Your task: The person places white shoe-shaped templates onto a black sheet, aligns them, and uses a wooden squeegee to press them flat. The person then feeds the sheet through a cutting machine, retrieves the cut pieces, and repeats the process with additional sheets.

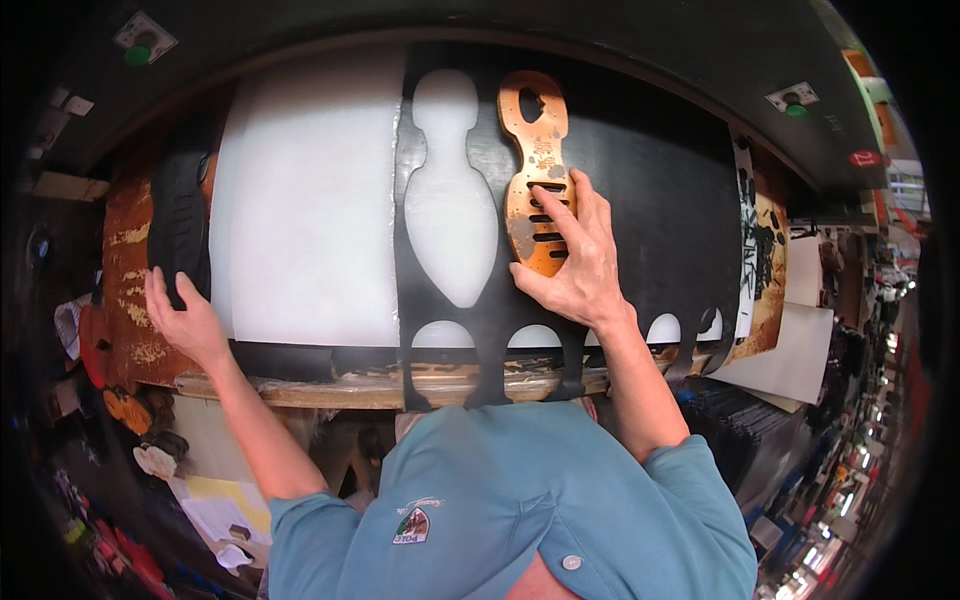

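Note:
My right hand (580,262) grips an orange, sole-shaped cutting die (536,212) with several slots and an oval hole. Its thumb is at the die's lower left edge, and the fingers reach over the slots and right side. The die lies on a black sheet (655,190). Just left of it, a sole-shaped cutout (450,215) in the sheet exposes white beneath. At the far left, my left hand (188,322) has its fingers apart at the near end of some dark sole-shaped pieces (180,225); whether it bears on them I cannot tell.
A white board (315,200) lies between the dark pieces and the black sheet. Strips between partial cutouts hang over the wooden front edge (300,388). A dark machine beam with green buttons (138,55) (795,108) spans the back. Dark sheets (740,430) are stacked at lower right.

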Available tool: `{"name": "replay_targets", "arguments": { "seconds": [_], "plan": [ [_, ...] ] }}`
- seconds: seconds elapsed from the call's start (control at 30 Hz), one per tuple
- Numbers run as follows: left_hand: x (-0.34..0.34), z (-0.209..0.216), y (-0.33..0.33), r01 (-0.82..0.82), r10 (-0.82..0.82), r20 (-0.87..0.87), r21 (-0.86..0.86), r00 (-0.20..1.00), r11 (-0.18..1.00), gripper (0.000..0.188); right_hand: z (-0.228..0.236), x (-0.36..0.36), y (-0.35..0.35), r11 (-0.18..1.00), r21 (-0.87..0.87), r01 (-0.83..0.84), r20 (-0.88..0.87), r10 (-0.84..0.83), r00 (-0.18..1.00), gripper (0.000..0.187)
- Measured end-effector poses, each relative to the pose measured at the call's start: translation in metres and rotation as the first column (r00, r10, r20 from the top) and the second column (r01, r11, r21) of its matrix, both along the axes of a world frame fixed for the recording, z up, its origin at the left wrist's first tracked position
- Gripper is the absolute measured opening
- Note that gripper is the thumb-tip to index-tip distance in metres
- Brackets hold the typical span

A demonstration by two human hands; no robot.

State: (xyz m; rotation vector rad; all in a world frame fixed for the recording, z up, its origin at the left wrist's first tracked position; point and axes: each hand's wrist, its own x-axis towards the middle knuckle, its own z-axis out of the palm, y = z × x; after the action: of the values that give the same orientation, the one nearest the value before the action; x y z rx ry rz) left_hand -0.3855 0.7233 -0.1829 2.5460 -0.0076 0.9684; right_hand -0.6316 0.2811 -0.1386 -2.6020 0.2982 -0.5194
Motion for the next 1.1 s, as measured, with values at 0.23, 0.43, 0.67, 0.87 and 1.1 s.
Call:
{"name": "replay_targets", "arguments": {
  "seconds": [0.23,0.43,0.67,0.87,1.1],
  "plan": [
    [-0.162,0.032,-0.12,0.512,-0.747,-0.233,-0.601,0.623,0.614,0.014,-0.009,-0.026,0.011,0.991,0.118,0.063,0.114,-0.076,0.991,0.091],
    [-0.252,0.001,-0.184,0.881,-0.967,0.016,-0.417,0.254,0.224,0.016,-0.03,-0.024,0.019,0.995,0.086,0.046,0.269,-0.068,0.961,0.086],
    [-0.26,-0.03,-0.184,0.912,-0.919,0.09,-0.195,0.383,0.361,0.02,0.009,-0.061,-0.032,0.95,0.311,0.04,0.507,-0.201,0.838,0.031],
    [-0.26,-0.039,-0.178,0.896,-0.879,0.172,-0.112,0.444,0.43,0.019,0.081,-0.125,-0.157,0.898,0.382,0.218,0.815,-0.439,0.379,0.029],
    [-0.276,-0.03,-0.185,0.816,-0.833,0.183,0.174,0.522,0.55,0.018,0.014,-0.202,-0.121,0.856,0.439,0.272,0.569,-0.5,0.653,0.031]
  ]
}}
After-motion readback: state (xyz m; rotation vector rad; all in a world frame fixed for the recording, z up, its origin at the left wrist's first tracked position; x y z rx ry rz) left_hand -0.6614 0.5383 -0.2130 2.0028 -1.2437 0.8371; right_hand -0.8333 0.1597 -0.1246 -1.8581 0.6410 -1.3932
